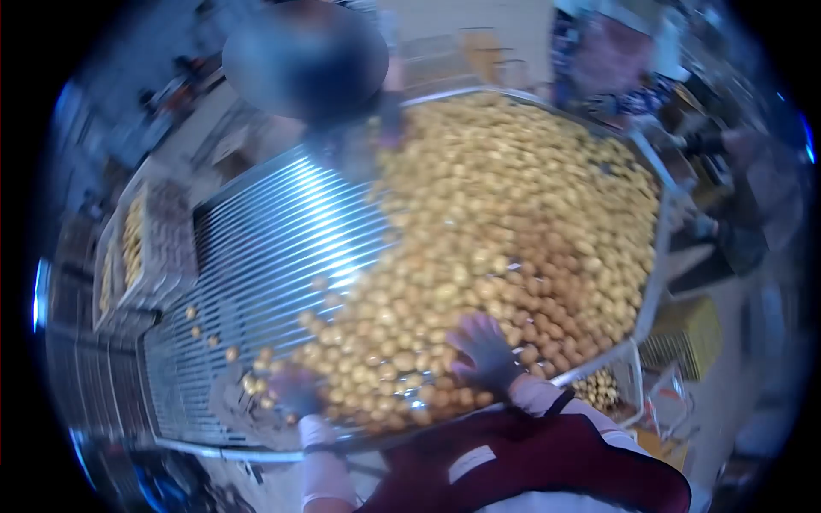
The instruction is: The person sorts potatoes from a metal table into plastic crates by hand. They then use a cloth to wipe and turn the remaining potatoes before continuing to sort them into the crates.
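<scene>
Two grey-gloved hands, left hand (pixel 295 389) and right hand (pixel 484 352), are resting in one heap of countless small round yellow fruits (pixel 505 231) lying beyond them on one ribbed metal table (pixel 274 231).

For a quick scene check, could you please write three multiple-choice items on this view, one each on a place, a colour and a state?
1. Where does the right hand rest?
A. On the heap of fruit
B. On a crate
C. On the floor

2. What colour is the fruit?
A. Red
B. Yellow-gold
C. Green

3. How is the right hand held?
A. In a fist
B. Gripping a knife
C. Open, fingers spread

Answers: 1 A, the gloved hand lies on the fruit at the table's near edge. 2 B, the whole heap is yellow-gold. 3 C, the spread fingers show on top of the fruit. The left hand is too blurred to judge.
</scene>
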